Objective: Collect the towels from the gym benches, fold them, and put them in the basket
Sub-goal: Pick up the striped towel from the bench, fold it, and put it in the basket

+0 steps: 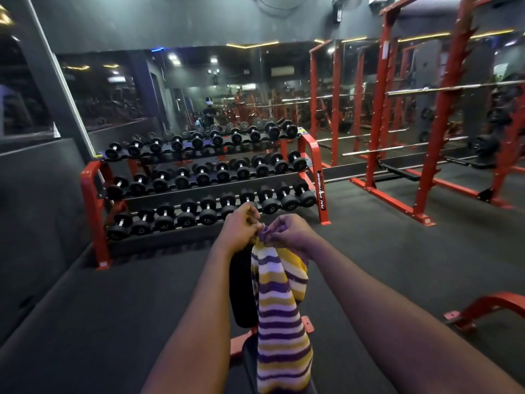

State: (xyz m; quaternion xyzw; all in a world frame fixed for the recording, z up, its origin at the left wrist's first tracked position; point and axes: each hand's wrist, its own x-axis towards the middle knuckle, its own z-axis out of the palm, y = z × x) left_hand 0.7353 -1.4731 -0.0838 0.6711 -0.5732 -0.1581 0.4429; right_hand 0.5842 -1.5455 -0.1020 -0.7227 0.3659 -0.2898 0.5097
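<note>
A towel (279, 314) striped purple, yellow and white hangs down in front of me. Its top edge is bunched between both hands. My left hand (241, 227) pinches one side of that edge, and my right hand (289, 231) pinches the other, the two hands almost touching. The towel's lower end drapes over a black padded bench (241, 291) with a red frame, directly below my arms. No basket is in view.
A red three-tier rack of black dumbbells (204, 183) stands ahead against a mirrored wall. Red squat racks with barbells (426, 132) fill the right side. Part of another red bench frame (483, 308) shows at lower right. Dark rubber floor (113, 308) lies all around.
</note>
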